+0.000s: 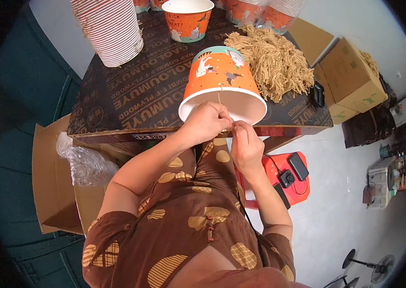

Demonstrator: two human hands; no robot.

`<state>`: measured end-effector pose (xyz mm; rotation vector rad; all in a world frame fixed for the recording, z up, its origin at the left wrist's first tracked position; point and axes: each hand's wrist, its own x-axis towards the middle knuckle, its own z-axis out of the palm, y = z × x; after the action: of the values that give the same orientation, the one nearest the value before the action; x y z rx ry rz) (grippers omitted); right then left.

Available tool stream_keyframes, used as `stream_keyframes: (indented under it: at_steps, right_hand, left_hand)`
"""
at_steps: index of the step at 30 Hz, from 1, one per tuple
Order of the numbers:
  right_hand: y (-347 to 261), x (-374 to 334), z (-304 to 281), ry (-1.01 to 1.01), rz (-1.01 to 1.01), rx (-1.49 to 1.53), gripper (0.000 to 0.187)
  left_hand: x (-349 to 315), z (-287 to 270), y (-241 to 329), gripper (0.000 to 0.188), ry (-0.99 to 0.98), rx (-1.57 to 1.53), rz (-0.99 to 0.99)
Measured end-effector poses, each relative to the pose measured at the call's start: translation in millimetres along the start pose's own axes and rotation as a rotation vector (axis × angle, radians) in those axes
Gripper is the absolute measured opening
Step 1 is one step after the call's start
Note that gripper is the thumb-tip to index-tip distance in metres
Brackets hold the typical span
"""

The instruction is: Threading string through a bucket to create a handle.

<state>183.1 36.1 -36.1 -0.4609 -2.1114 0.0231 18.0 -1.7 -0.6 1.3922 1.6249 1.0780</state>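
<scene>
An orange paper bucket [222, 67] with a green base band and Halloween pictures lies on its side at the table's front edge. Its white open mouth faces me. A thin tan string [220, 97] comes out of a small hole near the rim and runs down to my hands. My left hand [205, 122] is closed in a pinch on the string, just in front of the bucket's mouth. Fingertips of my right hand [246, 144] are pinched close against it, also on the string. The string's end is hidden by my fingers.
A tan bundle of cut strings [275, 62] lies right of the bucket on the black plywood table [131, 96]. Behind stand an upright orange bucket [188, 24] and nested stacks [109, 31]. A red stool [301, 192] carries small devices; cardboard boxes [349, 74] stand right, an open carton [51, 177] left.
</scene>
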Motion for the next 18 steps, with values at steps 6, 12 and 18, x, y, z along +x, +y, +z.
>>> stream_keyframes:
  at_steps: [6, 12, 18]
  right_hand:
    - [-3.5, -3.9, 0.0, -0.046, 0.043, 0.009, 0.021]
    - [-3.2, -5.8, 0.6, -0.052, 0.055, 0.027, 0.026]
    - [-3.0, -3.4, -0.1, -0.025, 0.07, 0.071, 0.027]
  left_hand:
    - [-6.2, -1.3, 11.6, 0.018, 0.032, 0.16, 0.094]
    - [-8.0, -4.3, 23.4, 0.015, -0.028, 0.25, 0.021]
    - [-9.8, -7.9, 23.3, 0.01, -0.102, 0.207, 0.048]
